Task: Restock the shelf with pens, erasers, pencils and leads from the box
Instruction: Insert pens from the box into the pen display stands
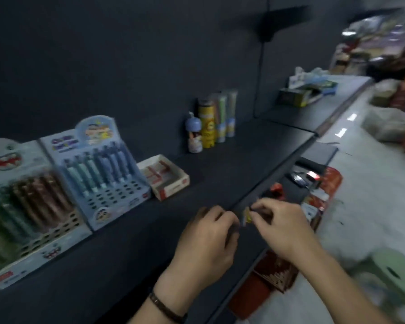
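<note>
between both hands (208,237) (281,225), packet (247,216) pinched

Printing on the pen display boxes (117,199) is too blurred to read.

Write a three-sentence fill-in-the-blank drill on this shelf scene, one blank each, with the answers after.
1. The left hand and the right hand together pinch a small item over the ___ edge of the shelf.
2. The bracelet is on the ___ wrist.
3. The white and red tray stands just ___ of the blue pen display.

Answers: front; left; right.
</note>
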The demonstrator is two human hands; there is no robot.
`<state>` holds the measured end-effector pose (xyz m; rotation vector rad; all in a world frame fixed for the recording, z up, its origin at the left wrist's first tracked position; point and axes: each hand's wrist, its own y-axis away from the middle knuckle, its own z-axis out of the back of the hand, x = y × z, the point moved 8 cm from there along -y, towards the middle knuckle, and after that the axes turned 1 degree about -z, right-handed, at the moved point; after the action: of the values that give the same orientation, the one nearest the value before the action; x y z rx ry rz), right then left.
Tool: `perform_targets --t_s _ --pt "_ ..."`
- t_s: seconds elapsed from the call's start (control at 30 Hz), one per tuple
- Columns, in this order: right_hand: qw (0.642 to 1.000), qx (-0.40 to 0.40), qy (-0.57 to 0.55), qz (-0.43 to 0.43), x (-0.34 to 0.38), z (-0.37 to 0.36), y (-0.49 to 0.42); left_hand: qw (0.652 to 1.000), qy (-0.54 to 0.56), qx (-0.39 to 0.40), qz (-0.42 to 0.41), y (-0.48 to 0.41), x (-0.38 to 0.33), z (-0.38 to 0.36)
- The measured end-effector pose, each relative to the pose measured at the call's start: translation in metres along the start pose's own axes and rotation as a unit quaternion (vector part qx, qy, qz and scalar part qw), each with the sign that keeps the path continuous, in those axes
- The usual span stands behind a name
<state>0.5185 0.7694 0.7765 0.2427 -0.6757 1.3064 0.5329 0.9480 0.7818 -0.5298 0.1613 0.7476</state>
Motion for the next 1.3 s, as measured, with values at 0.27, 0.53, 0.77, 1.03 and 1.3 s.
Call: perform_targets --t_s 0.27,0.53,0.77,1.03,1.3 --pt "0.963 0.019 0.051 -0.263 -0.286 0.075 0.158 0.964 0.010 0.232 -0.133 -0.027 -0.188 -0.216" --pt "0.885 0.079 0.020 -0.458 -0.519 0.149 0.372 0.865 -0.018 0.445 -0.231 -0.003 -0.408 -0.435" --pt "0.810 0.093 -0.002 -0.579 -0.656 0.210 0.477 0.775 -0.030 0.563 -0.287 0.019 -0.553 -0.575" --pt "0.749 0.116 -0.039 -0.651 -0.843 0.223 0.529 0.697 0.019 0.658 -0.285 0.017 -0.640 -0.788" --pt "0.729 0.180 -0.070 -0.657 -1.075 0.139 0.570 0.666 0.032 0.713 -0.218 0.052 -0.676 -1.048"
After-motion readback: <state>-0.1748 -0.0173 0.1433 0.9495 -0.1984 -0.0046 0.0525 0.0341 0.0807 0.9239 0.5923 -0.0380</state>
